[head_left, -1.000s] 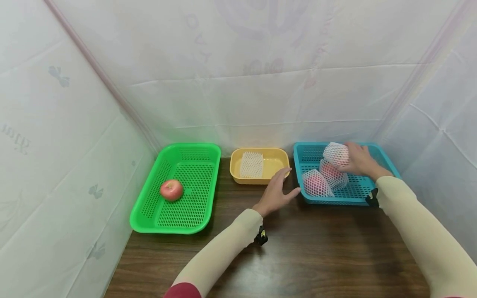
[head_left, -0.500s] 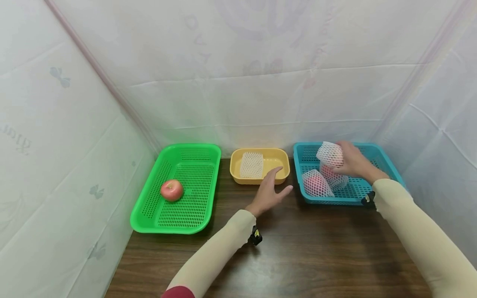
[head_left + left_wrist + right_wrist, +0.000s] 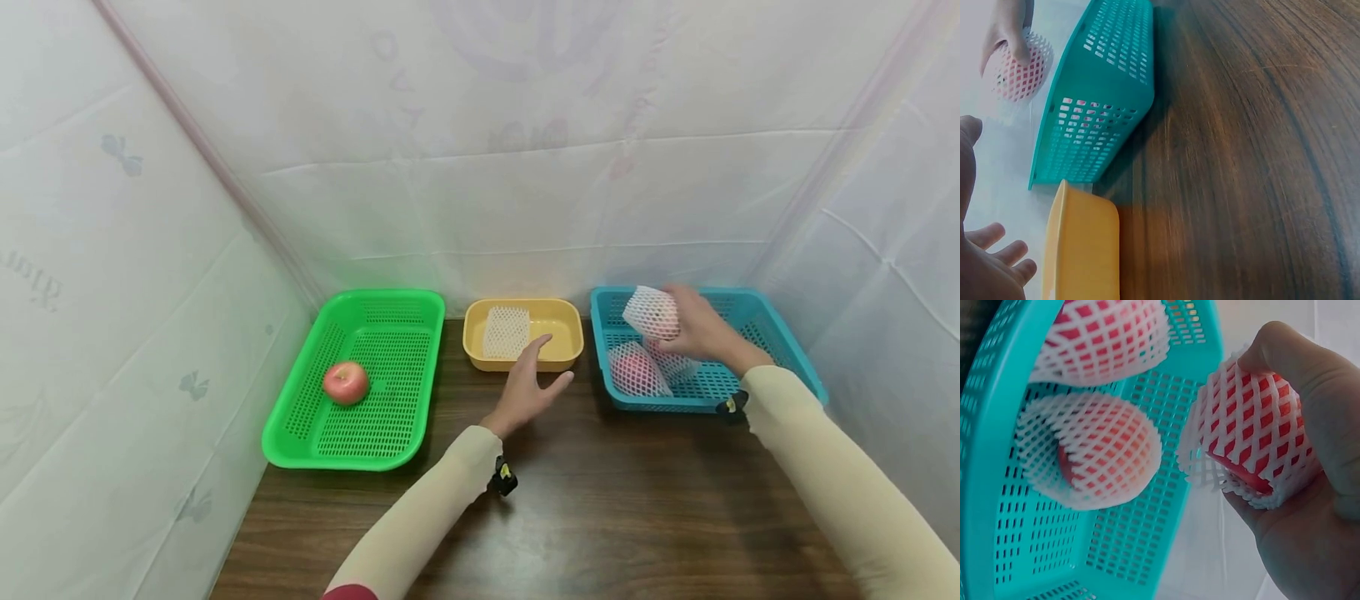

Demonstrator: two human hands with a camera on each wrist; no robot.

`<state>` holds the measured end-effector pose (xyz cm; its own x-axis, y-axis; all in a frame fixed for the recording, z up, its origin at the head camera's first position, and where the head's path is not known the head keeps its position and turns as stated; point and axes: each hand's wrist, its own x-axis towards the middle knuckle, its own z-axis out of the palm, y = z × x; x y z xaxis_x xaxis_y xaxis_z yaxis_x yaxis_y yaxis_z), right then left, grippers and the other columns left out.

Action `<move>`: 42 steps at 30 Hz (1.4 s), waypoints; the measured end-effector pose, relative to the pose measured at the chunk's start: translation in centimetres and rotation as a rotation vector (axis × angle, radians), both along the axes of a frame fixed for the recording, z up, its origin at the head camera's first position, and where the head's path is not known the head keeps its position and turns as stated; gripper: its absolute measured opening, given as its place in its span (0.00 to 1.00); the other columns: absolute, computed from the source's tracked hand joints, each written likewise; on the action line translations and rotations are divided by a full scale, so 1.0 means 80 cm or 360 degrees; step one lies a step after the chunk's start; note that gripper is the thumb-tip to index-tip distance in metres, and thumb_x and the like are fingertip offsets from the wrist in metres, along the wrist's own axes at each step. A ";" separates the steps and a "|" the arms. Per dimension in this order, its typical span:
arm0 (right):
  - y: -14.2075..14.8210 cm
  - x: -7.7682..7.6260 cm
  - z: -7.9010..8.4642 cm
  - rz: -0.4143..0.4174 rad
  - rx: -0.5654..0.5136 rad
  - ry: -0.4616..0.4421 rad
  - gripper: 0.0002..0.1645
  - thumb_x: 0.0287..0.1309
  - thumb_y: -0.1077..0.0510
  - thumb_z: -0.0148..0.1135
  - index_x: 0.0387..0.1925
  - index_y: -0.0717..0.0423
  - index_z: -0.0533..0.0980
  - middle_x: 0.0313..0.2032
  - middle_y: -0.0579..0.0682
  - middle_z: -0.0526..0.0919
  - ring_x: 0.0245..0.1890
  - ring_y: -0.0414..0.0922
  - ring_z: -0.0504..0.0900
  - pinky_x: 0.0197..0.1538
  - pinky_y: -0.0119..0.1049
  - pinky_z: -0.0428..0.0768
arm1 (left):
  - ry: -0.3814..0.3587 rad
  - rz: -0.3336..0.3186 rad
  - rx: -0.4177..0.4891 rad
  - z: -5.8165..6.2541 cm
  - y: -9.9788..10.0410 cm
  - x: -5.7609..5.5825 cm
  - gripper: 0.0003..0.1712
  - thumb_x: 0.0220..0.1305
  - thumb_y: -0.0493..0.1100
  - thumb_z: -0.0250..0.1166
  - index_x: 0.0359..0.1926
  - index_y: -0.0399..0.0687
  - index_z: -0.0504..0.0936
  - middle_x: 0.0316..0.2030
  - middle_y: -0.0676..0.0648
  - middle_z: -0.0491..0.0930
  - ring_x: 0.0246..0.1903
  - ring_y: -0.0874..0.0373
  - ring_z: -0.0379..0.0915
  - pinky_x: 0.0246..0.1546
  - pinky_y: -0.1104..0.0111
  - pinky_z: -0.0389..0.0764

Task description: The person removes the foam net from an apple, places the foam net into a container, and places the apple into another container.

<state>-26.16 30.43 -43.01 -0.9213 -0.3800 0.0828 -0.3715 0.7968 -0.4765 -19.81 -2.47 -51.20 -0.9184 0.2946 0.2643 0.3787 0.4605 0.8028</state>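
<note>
The right hand (image 3: 699, 327) grips a round red fruit (image 3: 1249, 473) in white foam netting (image 3: 645, 310), above the blue perforated plastic basket (image 3: 678, 404) at the far right corner of the brown wooden desk (image 3: 600, 508); the left hand (image 3: 519, 397) hovers empty, thumb and fingers parted.

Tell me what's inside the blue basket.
Two netted red fruits. In the head view, the right hand and the fruit it holds cover part of one and some basket floor.

Left grip (image 3: 521, 396) spread, right grip (image 3: 701, 327) curled, both arms (image 3: 429, 507) outstretched
</note>
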 end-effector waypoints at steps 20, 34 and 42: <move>-0.047 0.018 0.001 0.0069 -0.0036 -0.0026 0.58 0.46 0.61 0.78 0.73 0.63 0.55 0.61 0.66 0.67 0.56 0.62 0.67 0.53 0.65 0.73 | -0.0064 0.0054 0.0104 -0.008 -0.034 0.007 0.44 0.70 0.53 0.67 0.78 0.46 0.57 0.76 0.44 0.61 0.72 0.38 0.61 0.70 0.49 0.66; -0.092 0.028 0.000 0.0157 -0.0078 -0.0023 0.60 0.41 0.62 0.79 0.74 0.60 0.56 0.64 0.64 0.67 0.59 0.60 0.67 0.61 0.65 0.70 | -0.0072 0.0163 0.0238 -0.012 -0.052 0.013 0.40 0.71 0.54 0.65 0.77 0.49 0.60 0.74 0.40 0.63 0.70 0.36 0.63 0.69 0.42 0.65; -0.114 0.033 -0.005 0.0182 -0.0065 -0.0111 0.61 0.44 0.60 0.79 0.76 0.57 0.53 0.64 0.63 0.65 0.60 0.57 0.67 0.61 0.62 0.73 | -0.0084 0.0199 0.0260 -0.017 -0.065 0.017 0.37 0.72 0.52 0.64 0.76 0.50 0.60 0.74 0.39 0.63 0.70 0.35 0.62 0.69 0.41 0.65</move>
<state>-23.56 21.30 -43.41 -0.8763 -0.4803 0.0373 -0.4233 0.7307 -0.5356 -18.46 -7.70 -52.57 -0.9589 0.1349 0.2497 0.2823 0.3633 0.8879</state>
